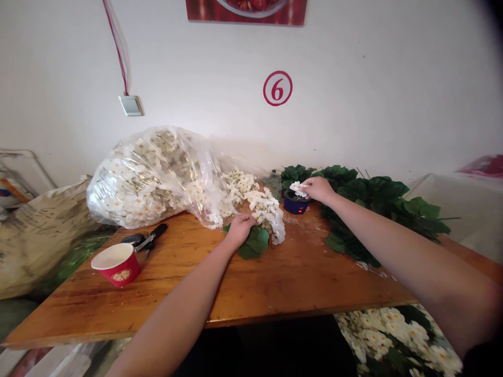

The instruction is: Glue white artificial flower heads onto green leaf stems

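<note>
My left hand [242,229] is closed on the stem of a green leaf piece [254,243], whose leaves spread over the table beside it. White flowers [269,212] lie in a heap just right of that hand. In my right hand [317,189], pinched between the fingers, is a white flower [297,187], held at the top of a small round blue pot [295,203] with a red light on its front. The flower's lower end is hidden by the pot's rim.
A clear plastic bag [153,178] of white flowers lies at the back left. Nearer are a red paper cup [118,266] and a black-handled tool [157,231]. Green leaves [365,193] are piled at the right. More white flowers [393,335] sit below the table's front edge [275,315].
</note>
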A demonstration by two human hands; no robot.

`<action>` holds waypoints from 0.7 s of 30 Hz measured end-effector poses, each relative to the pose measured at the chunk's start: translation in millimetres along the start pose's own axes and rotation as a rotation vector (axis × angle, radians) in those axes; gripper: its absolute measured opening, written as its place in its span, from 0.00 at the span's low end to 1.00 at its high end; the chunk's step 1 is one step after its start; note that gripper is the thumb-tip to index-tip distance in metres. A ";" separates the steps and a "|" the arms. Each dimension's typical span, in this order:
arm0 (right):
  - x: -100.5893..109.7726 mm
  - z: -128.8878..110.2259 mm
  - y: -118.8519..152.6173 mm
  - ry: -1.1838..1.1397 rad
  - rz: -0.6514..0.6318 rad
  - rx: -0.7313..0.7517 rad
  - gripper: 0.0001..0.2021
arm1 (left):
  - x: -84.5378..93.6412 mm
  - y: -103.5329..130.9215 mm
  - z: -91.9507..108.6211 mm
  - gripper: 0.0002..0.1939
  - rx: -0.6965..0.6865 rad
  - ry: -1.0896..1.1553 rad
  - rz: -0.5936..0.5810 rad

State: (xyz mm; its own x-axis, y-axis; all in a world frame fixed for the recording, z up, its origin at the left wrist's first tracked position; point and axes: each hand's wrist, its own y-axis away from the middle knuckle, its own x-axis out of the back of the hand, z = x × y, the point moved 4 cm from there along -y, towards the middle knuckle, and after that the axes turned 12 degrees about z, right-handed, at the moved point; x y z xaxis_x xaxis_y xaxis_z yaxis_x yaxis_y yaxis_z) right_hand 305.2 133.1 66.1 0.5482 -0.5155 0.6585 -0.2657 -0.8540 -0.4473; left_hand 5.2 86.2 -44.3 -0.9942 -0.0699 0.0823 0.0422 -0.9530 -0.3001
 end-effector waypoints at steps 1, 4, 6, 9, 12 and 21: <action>0.0 0.1 0.0 -0.003 -0.004 -0.001 0.08 | -0.1 0.0 0.0 0.09 -0.002 0.001 -0.004; 1.6 -0.7 -0.1 -0.016 -0.010 0.003 0.08 | -0.3 0.9 2.2 0.09 -0.023 -0.007 -0.012; 3.7 -1.8 -0.8 -0.024 -0.004 0.003 0.07 | -0.5 1.7 3.8 0.09 -0.027 -0.011 -0.018; 6.4 -3.6 -2.5 -0.045 0.019 0.004 0.07 | 0.0 1.9 4.3 0.09 -0.013 -0.005 -0.010; 7.0 -8.1 -1.5 -0.145 0.058 -0.003 0.07 | 0.5 1.4 4.5 0.08 -0.011 -0.009 -0.008; -16.8 -49.8 71.8 -1.006 -0.061 -0.198 0.20 | -1.7 8.7 12.2 0.08 -0.100 -0.108 -0.045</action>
State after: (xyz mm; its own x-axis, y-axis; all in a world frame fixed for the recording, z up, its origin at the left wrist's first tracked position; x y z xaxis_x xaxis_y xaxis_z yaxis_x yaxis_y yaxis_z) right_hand 237.4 77.0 53.1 0.9518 -0.2513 -0.1760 -0.2914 -0.9199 -0.2626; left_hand 8.5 74.4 -35.5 -0.9782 -0.0641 0.1977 -0.0177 -0.9220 -0.3867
